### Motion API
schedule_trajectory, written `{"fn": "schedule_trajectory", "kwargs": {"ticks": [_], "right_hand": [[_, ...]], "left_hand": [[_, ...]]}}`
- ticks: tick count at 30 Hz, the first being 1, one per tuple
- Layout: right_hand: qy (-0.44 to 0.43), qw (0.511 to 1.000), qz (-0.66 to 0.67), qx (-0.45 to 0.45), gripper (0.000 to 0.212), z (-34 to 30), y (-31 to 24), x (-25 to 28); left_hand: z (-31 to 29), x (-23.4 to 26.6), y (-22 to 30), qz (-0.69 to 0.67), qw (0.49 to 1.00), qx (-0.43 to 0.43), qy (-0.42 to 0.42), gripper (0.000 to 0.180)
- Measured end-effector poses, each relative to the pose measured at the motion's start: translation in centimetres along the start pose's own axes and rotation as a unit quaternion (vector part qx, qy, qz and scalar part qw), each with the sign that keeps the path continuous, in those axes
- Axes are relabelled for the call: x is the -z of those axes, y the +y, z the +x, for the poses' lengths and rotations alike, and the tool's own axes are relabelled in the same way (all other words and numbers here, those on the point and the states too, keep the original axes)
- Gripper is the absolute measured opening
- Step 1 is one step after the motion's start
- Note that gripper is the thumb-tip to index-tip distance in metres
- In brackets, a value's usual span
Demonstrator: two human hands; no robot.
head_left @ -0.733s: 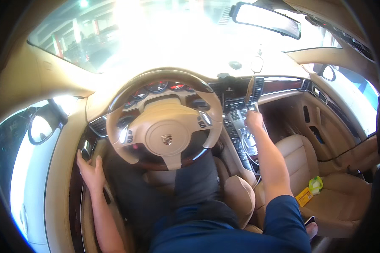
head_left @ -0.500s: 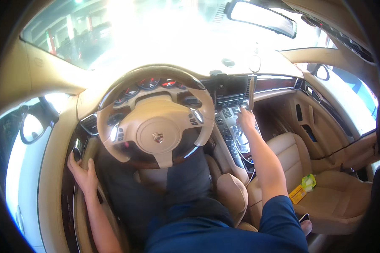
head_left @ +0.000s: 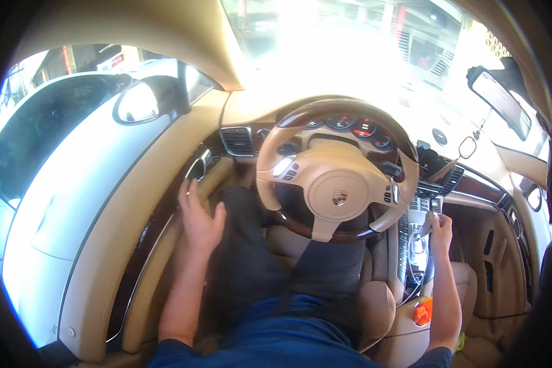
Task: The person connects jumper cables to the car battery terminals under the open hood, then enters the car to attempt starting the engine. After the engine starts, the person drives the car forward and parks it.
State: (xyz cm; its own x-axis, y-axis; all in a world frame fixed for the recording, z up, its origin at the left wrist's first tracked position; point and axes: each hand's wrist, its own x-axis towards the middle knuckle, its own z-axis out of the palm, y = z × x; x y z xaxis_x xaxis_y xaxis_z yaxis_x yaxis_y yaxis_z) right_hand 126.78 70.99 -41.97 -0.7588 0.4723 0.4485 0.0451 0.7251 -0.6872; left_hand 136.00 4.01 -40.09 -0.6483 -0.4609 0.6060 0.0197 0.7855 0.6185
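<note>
My left hand (head_left: 202, 221) is at the driver's door with its fingers stretched and apart, the fingertips just below the chrome inner door handle (head_left: 197, 168). Whether they touch it I cannot tell. Over the centre console (head_left: 405, 236) is my right hand (head_left: 441, 233), its fingers curled together beside the dark grey gear lever (head_left: 427, 223). What those fingers hold, if anything, is hidden. Between the hands stands the beige and wood steering wheel (head_left: 338, 189), which neither hand touches.
A white cable (head_left: 413, 276) loops along the console. Behind it, an orange crumpled item (head_left: 422, 311) lies by my right forearm. A pendant (head_left: 467, 148) hangs from the rear-view mirror (head_left: 502, 103). Outside the driver's window is a white car body (head_left: 73, 178).
The view has swung left, so more of the driver's door shows. My left hand stays by the door handle and my right hand at the console. The orange item has come into sight.
</note>
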Motion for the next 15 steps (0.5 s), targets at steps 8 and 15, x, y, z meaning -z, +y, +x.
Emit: {"fn": "schedule_trajectory", "kwargs": {"ticks": [8, 15], "right_hand": [[-0.053, 0.988, 0.092, 0.112, 0.035, -1.0, -9.7, 6.1], [-0.158, 0.980, 0.120, 0.032, 0.034, -1.8, -9.9, 11.5]], "left_hand": [[8.8, -4.1, -3.8, -0.382, 0.875, 0.217, -0.205, 0.066], [9.3, -5.5, -8.7, -0.461, 0.844, 0.209, -0.177, 0.022]]}}
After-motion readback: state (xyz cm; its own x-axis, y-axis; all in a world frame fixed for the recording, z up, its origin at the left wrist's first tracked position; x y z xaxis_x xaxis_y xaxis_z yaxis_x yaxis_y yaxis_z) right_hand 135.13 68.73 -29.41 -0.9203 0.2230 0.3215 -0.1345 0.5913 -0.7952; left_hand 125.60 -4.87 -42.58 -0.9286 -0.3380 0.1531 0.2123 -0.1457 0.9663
